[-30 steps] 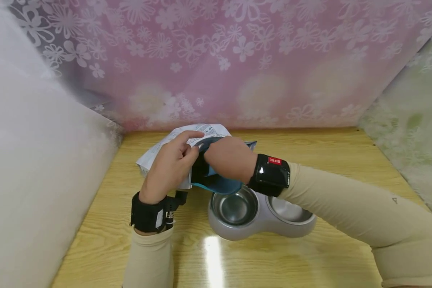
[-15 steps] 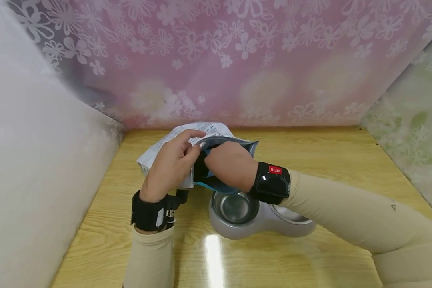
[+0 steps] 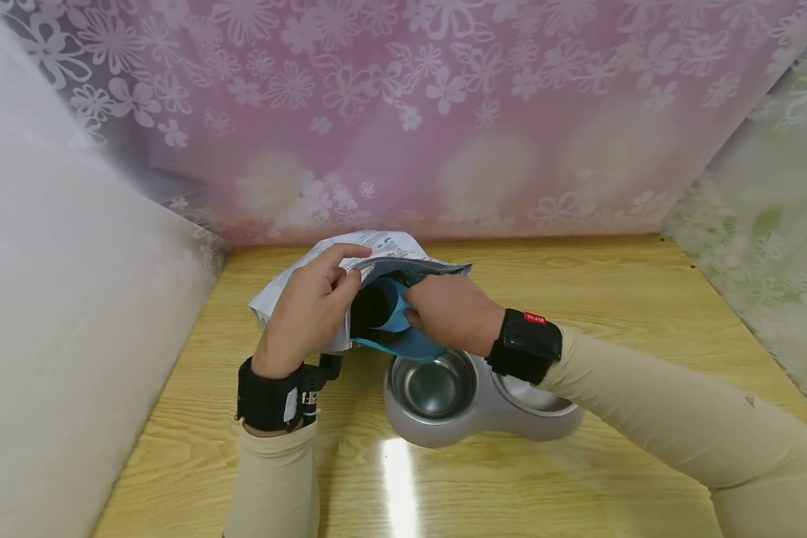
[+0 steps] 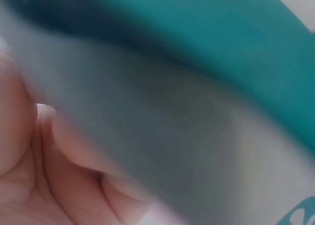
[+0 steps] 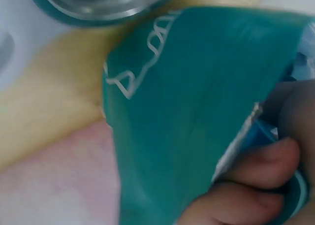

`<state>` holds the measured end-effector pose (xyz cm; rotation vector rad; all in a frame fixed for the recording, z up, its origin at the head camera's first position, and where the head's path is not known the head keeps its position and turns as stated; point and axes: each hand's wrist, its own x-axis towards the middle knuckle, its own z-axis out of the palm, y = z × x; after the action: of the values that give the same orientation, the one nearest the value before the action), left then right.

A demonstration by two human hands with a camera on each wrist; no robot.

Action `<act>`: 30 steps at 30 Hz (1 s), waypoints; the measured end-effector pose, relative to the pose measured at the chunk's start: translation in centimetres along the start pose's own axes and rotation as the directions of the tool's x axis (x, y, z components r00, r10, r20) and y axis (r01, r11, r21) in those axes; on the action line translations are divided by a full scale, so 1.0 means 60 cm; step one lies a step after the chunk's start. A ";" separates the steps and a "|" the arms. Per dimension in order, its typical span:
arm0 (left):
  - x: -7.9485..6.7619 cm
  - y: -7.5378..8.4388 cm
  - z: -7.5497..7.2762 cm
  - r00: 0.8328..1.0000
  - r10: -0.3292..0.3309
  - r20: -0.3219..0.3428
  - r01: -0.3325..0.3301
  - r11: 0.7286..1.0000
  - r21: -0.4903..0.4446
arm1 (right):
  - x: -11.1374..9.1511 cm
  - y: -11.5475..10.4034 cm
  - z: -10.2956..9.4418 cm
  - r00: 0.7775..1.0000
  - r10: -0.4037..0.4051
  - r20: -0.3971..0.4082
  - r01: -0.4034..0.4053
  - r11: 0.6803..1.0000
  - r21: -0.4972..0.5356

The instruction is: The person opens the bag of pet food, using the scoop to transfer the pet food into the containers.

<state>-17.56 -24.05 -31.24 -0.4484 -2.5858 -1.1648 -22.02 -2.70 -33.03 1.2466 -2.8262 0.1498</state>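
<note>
A white and teal bag (image 3: 395, 242) lies at the back left with its mouth open toward me. My left hand (image 3: 311, 310) grips the left edge of that mouth, thumb at the rim. In the left wrist view the bag (image 4: 231, 52) is blurred and covers part of the fingers (image 4: 83, 151). Inside the mouth a blue scoop (image 3: 398, 320) shows, its round hollow dark. My right hand (image 3: 453, 310) holds this scoop with curled fingers. The right wrist view has the fingers (image 5: 261, 168) around the blue piece, beside the bag's teal side (image 5: 187, 97).
Just in front of the bag sits a grey double pet bowl (image 3: 480, 418) with two metal dishes. The left dish (image 3: 433, 388) is near the bag's lower edge; the right forearm partly covers the other. A pink flowered sheet (image 3: 511, 164) hangs behind the wooden table (image 3: 188, 418).
My right hand has drawn back to the right out of the bag's mouth, and the blue scoop has come into sight. The left hand keeps its hold on the bag.
</note>
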 end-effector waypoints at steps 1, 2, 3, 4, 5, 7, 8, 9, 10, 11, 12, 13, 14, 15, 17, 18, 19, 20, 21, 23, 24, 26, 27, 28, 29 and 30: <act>0.000 0.000 0.000 1.000 0.000 -0.003 0.000 1.000 0.001 | -0.001 0.003 0.002 1.000 0.003 -0.002 -0.003 1.000 0.025; -0.001 -0.001 0.000 1.000 -0.001 -0.004 0.001 1.000 -0.001 | -0.003 0.006 0.005 1.000 0.008 -0.004 -0.007 0.999 0.042; -0.002 -0.002 -0.001 1.000 0.000 -0.003 0.000 1.000 -0.006 | -0.004 0.010 0.008 1.000 0.012 -0.004 -0.012 0.998 0.057; -0.002 -0.002 -0.001 1.000 -0.001 -0.005 0.001 1.000 -0.011 | -0.006 0.013 0.011 1.000 0.017 -0.007 -0.017 0.998 0.064; -0.003 -0.003 -0.001 1.000 0.001 -0.005 -0.001 1.000 -0.015 | -0.007 0.015 0.013 1.000 0.019 -0.015 -0.018 0.997 0.069; -0.003 -0.005 -0.001 1.000 0.004 -0.008 -0.004 1.000 -0.023 | -0.011 0.020 0.018 0.999 0.022 -0.028 -0.020 0.996 0.087; -0.003 -0.005 -0.001 1.000 0.008 -0.008 -0.008 1.000 -0.027 | -0.013 0.022 0.020 0.999 0.022 -0.037 -0.019 0.996 0.091; -0.003 -0.006 -0.001 1.000 0.012 -0.009 -0.013 0.999 -0.031 | -0.015 0.024 0.022 0.999 0.019 -0.046 -0.015 0.995 0.094; -0.003 -0.007 -0.002 1.000 0.014 -0.012 -0.014 0.999 -0.032 | -0.017 0.026 0.025 0.998 0.018 -0.054 -0.013 0.995 0.095; -0.003 -0.007 -0.002 1.000 0.016 -0.015 -0.017 0.999 -0.036 | -0.019 0.027 0.027 0.998 0.016 -0.063 -0.010 0.995 0.101; -0.004 -0.008 -0.002 1.000 0.015 -0.017 -0.015 0.999 -0.040 | -0.022 0.028 0.030 0.997 0.016 -0.071 -0.009 0.995 0.102; -0.004 -0.008 -0.002 1.000 0.013 -0.016 -0.013 0.999 -0.045 | -0.024 0.029 0.032 0.997 0.017 -0.081 -0.009 0.995 0.103; -0.005 -0.009 -0.002 1.000 0.012 -0.012 -0.012 0.999 -0.049 | -0.027 0.031 0.035 0.996 0.018 -0.091 -0.008 0.994 0.107; -0.005 -0.009 -0.001 1.000 0.009 -0.010 -0.009 0.999 -0.052 | -0.031 0.032 0.037 0.995 0.018 -0.100 -0.007 0.994 0.111; -0.006 -0.010 0.000 1.000 0.005 -0.002 -0.005 0.998 -0.056 | -0.037 0.034 0.042 0.993 0.022 -0.120 -0.007 0.992 0.122; -0.006 -0.011 0.001 1.000 0.004 0.001 -0.004 0.998 -0.056 | -0.040 0.036 0.044 0.991 0.024 -0.129 -0.007 0.992 0.129; -0.006 -0.010 0.002 1.000 0.004 0.004 -0.004 0.998 -0.056 | -0.043 0.037 0.045 0.990 0.025 -0.137 -0.006 0.990 0.140; -0.006 -0.010 0.003 1.000 0.004 0.006 -0.004 0.998 -0.056 | -0.046 0.038 0.046 0.989 0.027 -0.144 -0.005 0.988 0.152; -0.006 -0.010 0.003 1.000 0.003 0.004 -0.003 0.998 -0.057 | -0.049 0.039 0.046 0.988 0.029 -0.152 -0.003 0.986 0.165; -0.005 -0.009 0.004 1.000 0.003 0.000 -0.003 0.999 -0.055 | -0.055 0.041 0.045 0.985 0.030 -0.167 0.002 0.982 0.188; -0.005 -0.008 0.004 1.000 0.001 -0.004 -0.001 0.999 -0.054 | -0.058 0.042 0.044 0.984 0.034 -0.173 0.001 0.981 0.196; -0.003 -0.006 0.003 1.000 0.004 -0.009 -0.004 0.999 -0.048 | -0.064 0.044 0.042 0.983 0.044 -0.181 -0.005 0.977 0.213; -0.003 -0.005 0.002 1.000 0.007 -0.011 -0.008 0.999 -0.046 | -0.067 0.044 0.041 0.982 0.049 -0.185 -0.007 0.975 0.222; -0.002 -0.004 0.002 1.000 0.010 -0.013 -0.011 0.999 -0.044 | -0.070 0.045 0.040 0.981 0.055 -0.187 -0.011 0.973 0.229; -0.002 -0.003 0.001 1.000 0.015 -0.012 -0.015 0.999 -0.043 | -0.073 0.045 0.039 0.980 0.062 -0.189 -0.016 0.971 0.237; -0.001 -0.002 0.000 1.000 0.018 -0.011 -0.019 0.999 -0.044 | -0.076 0.046 0.038 0.979 0.067 -0.192 -0.018 0.969 0.247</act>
<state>-17.53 -24.12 -31.37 -0.4734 -2.5454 -1.2171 -21.01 2.26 -35.85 1.1356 -2.7223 0.6067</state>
